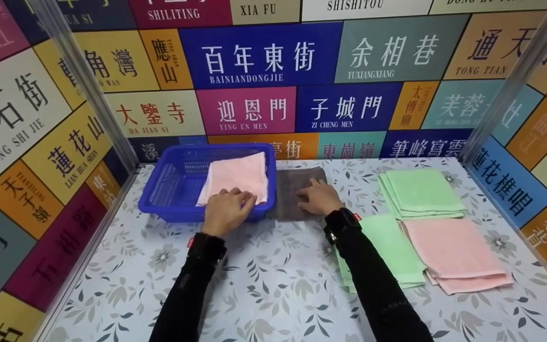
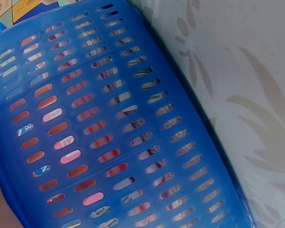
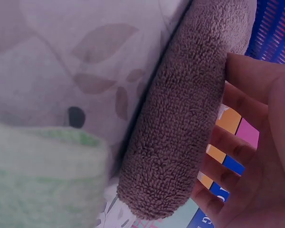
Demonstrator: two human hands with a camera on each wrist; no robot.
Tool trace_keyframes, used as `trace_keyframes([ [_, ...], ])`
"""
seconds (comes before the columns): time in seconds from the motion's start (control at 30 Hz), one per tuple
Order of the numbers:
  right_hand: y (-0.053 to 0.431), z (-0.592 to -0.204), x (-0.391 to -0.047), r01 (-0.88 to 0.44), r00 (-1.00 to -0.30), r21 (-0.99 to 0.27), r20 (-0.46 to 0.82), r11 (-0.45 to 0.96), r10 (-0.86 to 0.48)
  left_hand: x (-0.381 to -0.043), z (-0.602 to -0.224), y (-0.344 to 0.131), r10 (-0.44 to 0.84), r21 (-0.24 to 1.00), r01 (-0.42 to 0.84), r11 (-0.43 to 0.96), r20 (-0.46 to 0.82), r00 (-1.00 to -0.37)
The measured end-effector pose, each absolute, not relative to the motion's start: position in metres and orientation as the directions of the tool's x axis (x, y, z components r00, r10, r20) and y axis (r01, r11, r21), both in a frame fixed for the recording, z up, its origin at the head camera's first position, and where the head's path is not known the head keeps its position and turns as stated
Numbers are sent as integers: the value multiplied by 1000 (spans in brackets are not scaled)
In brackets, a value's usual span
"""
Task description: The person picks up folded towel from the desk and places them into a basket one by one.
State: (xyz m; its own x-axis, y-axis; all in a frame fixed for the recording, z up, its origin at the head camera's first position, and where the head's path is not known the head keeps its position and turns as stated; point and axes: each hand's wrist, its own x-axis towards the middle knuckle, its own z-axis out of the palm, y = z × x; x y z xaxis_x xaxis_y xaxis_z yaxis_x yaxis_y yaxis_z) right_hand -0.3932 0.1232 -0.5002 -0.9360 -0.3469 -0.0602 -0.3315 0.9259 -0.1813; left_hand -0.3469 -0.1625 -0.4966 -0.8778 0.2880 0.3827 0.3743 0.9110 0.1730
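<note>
A folded pink towel [image 1: 236, 173] lies in the right part of a blue plastic basket [image 1: 171, 209], its top at about rim height. My left hand [image 1: 228, 210] is over the basket's front rim, fingers bent at the towel's near edge; whether they pinch it is hidden. The left wrist view shows mainly the slotted basket wall [image 2: 92, 118]. Right of the basket lies a folded brown towel [image 1: 292, 194]. My right hand [image 1: 320, 197] rests on its right side, with fingers spread and loosely bent. The right wrist view shows thumb and fingers against the thick brown towel [image 3: 175, 123].
To the right are a folded green towel [image 1: 423, 192] at the back, another green towel [image 1: 387, 249] partly under my right forearm, and a folded pink towel [image 1: 458, 254]. Printed sign panels [image 1: 259, 57] wall the flower-patterned table [image 1: 264, 294] at back and sides.
</note>
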Motion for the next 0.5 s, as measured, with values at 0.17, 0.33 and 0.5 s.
trace_keyframes([
  [0.17, 121, -506, -390, -325, -938, -184, -61, 928, -341, -345, -497, -163, 272, 190, 352, 916, 351, -896],
  [0.33, 117, -507, -382, -340, -935, -147, -54, 929, -350, -344, -498, -163, 265, 199, 345, 917, 342, -902],
  [0.5, 112, -504, -369, -351, -934, -123, -26, 928, -356, -346, -496, -162, 267, 186, 343, 921, 342, -901],
])
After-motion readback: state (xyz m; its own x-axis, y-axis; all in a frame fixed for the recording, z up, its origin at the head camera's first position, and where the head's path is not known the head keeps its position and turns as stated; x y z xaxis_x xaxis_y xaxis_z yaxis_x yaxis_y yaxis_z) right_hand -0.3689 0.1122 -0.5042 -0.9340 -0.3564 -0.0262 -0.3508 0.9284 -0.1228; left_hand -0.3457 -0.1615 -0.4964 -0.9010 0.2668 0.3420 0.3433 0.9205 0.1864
